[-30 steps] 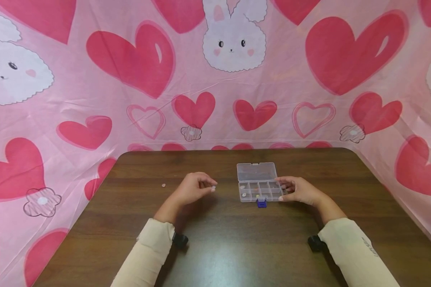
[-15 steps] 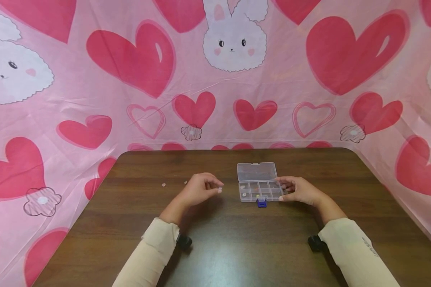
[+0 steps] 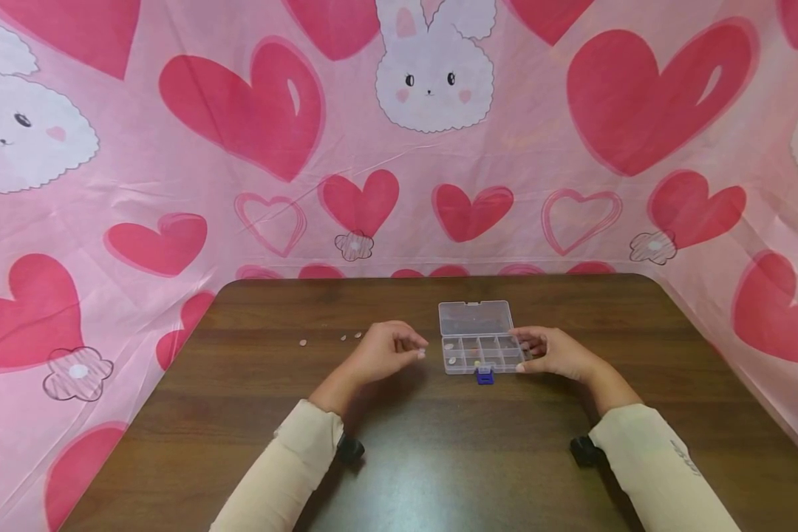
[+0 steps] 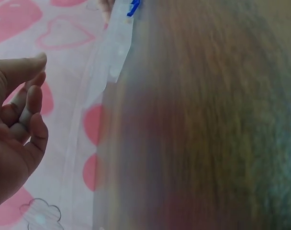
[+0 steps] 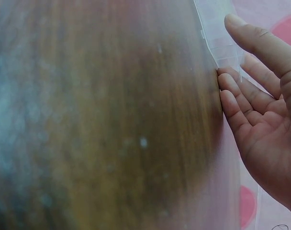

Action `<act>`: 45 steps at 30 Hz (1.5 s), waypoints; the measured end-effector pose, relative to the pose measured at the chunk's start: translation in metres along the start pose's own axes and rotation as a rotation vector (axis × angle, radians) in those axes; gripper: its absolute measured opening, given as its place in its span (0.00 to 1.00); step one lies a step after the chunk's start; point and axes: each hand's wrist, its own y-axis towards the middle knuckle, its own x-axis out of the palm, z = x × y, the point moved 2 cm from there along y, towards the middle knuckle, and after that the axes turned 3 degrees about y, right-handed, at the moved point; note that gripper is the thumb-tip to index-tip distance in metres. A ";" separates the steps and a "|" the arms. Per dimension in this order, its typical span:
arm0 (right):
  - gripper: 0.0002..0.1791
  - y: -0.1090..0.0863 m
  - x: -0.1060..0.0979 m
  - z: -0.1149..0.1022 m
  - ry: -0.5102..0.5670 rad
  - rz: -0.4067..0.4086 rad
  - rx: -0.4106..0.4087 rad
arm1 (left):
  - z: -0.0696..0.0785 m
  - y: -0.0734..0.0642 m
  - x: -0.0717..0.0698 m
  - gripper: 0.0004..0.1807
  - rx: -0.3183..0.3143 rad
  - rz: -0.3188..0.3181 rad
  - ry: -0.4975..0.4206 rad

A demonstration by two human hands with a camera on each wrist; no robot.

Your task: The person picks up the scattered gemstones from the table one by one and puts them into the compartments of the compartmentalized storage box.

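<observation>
A clear plastic compartment box (image 3: 465, 369) sits on the table with its see-through lid (image 3: 475, 319) tipped back and a blue latch (image 3: 484, 377) at its front. My right hand (image 3: 558, 355) holds the box's right end, thumb at the near corner and fingers along the side. Just left of the box, my left hand (image 3: 386, 353) pinches a small whitish piece (image 3: 422, 354) between thumb and fingertip; its kind is too small to tell. Small round pale pieces (image 3: 452, 360) lie in the left compartments, with a yellowish bit (image 3: 477, 363) farther right.
Behind my left hand, small pale round pieces (image 3: 302, 343) lie scattered on the brown wooden table (image 3: 399, 458). A pink cloth (image 3: 425, 162) with hearts and rabbits hangs behind the table's far edge.
My left hand has moved right toward the box with its small piece, uncovering two small pieces on the table behind it. The right hand and the box have stayed put.
</observation>
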 end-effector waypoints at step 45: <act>0.39 0.000 0.000 0.002 0.008 0.005 0.005 | 0.020 0.043 0.052 0.06 -0.077 -0.049 0.037</act>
